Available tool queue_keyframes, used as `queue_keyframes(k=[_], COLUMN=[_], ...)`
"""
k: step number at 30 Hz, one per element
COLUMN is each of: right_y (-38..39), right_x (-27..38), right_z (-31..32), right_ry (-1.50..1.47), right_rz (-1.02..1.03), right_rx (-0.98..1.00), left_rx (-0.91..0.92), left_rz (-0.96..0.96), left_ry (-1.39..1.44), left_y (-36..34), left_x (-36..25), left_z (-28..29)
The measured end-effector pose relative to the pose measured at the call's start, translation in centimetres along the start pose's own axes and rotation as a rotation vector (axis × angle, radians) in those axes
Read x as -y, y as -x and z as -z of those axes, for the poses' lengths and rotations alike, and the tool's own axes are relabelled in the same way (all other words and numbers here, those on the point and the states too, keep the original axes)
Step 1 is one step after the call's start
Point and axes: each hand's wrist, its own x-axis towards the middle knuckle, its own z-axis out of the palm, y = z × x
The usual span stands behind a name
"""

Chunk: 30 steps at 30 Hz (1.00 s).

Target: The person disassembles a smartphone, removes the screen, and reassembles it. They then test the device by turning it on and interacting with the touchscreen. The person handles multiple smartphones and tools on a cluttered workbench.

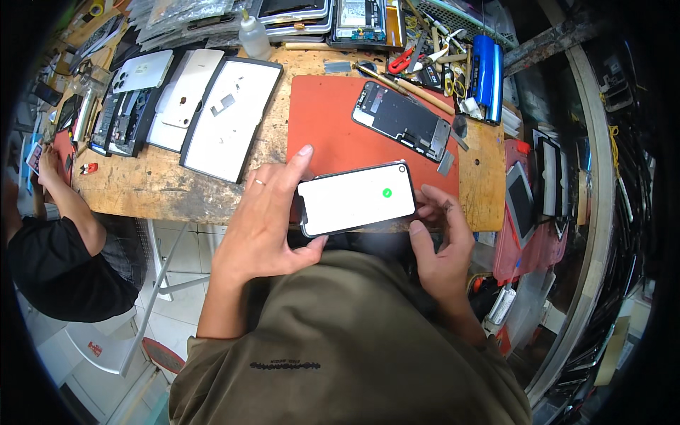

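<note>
A smartphone (347, 202) with a lit white screen and a green round mark lies sideways in front of me. My left hand (258, 227) holds its left end, thumb along the near edge and index finger at the far edge. By the phone's right end is my right hand (446, 241), thumb and fingers apart; whether its fingertips touch the phone I cannot tell. Beyond the phone, a detached phone screen (400, 120), dark back up, rests on an orange-red work mat (322, 106). Small grey metal plates (446, 164) lie beside that screen.
On the wooden bench (163, 191), a white tray (230, 106) with small parts and several phone housings (185, 88) stand left. Hand tools (432, 64), a blue cylinder (486, 74) and a dropper bottle (253, 37) sit at the back. Another person (67, 262) works at far left.
</note>
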Motion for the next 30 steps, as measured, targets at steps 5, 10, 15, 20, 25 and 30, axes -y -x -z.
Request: queue_keyframes(k=[5, 10, 15, 20, 25, 30], right_y=[-0.9, -2.1, -3.9, -5.1, -5.9, -6.7], right_x=[0.0, 0.9, 1.1, 0.6, 0.6, 0.8], right_z=[0.4, 1.2, -0.8, -2.3, -2.4, -2.3], right_ry=[-0.068, 0.105, 0.167, 0.247, 0.255, 0.308], right_rz=[-0.014, -0.071, 0.063, 0.189, 0.272, 0.328], right_rx=[-0.165, -0.092, 0.176, 0.24, 0.301, 0.345], left_rx=[-0.055, -0.255, -0.319, -0.355, -0.375, -0.38], left_rz=[-0.027, 0.099, 0.158, 0.319, 0.352, 0.308], left_ry=[-0.023, 0.083, 0.091, 0.198, 0.239, 0.223], left_y=[-1.1, -2.0, -2.0, -1.1, -0.5, -0.9], left_x=[-0.2, -1.1, -1.1, -0.7, -0.8, -0.7], left_z=[0.7, -0.4, -0.8, -0.6, -0.8, -0.7])
